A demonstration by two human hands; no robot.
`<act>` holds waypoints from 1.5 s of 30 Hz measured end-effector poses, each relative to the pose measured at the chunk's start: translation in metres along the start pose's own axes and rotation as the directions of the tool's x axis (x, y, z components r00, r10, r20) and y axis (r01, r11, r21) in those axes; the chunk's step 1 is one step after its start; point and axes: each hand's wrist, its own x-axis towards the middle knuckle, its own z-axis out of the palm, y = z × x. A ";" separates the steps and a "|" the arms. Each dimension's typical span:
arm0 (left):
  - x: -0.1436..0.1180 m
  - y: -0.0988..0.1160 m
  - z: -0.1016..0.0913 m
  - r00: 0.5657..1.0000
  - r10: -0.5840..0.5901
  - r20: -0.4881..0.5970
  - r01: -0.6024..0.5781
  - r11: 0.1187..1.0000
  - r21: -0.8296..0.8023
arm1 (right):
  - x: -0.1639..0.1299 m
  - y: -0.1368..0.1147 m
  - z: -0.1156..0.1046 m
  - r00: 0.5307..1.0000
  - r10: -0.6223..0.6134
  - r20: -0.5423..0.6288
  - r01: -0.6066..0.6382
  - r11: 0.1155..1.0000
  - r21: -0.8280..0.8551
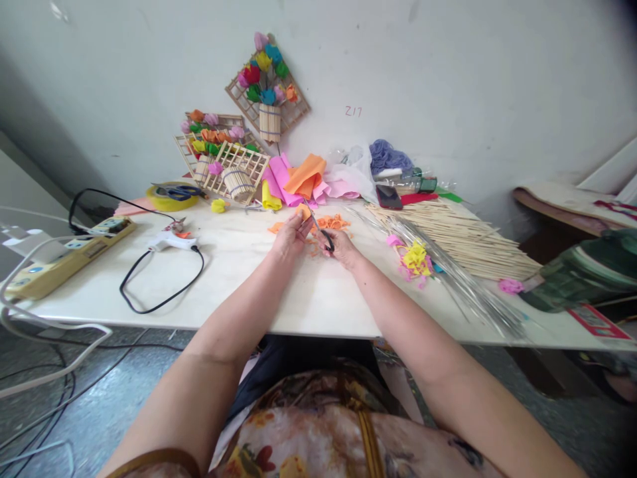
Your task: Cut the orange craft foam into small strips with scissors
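My left hand (293,234) pinches a small piece of orange crepe paper (302,212) over the middle of the table. Scissors (327,239) with dark handles are in my right hand (340,246), fingers closed round them. Their blades point up and left, close to the paper's right edge; whether they touch it I cannot tell. Orange paper scraps (332,223) lie on the table behind and between my hands. Just beyond is a folded orange crepe sheet (307,176), resting on pink crepe paper (280,178).
Left are a white glue gun (172,243) with its looped cord and a power strip (79,255). Blue-handled scissors (180,192) lie on yellow tape. Wooden sticks (452,236) and metal wires (448,265) spread to the right, near a green bottle (582,272). Flower-decorated lattices (243,166) stand behind.
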 end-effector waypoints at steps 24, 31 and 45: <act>0.006 0.006 -0.008 0.996 0.051 0.068 -0.057 0.995 0.085 | 0.006 0.006 -0.004 1.000 -0.006 0.012 0.006 1.000 0.029; 0.004 0.007 -0.007 0.997 0.046 0.065 -0.052 0.994 0.093 | 0.006 0.007 -0.004 1.000 -0.006 0.013 0.005 1.000 0.010; 0.007 0.007 -0.008 0.997 0.057 0.046 -0.061 0.994 0.095 | 0.008 0.008 -0.005 1.000 -0.018 0.011 0.018 1.000 -0.002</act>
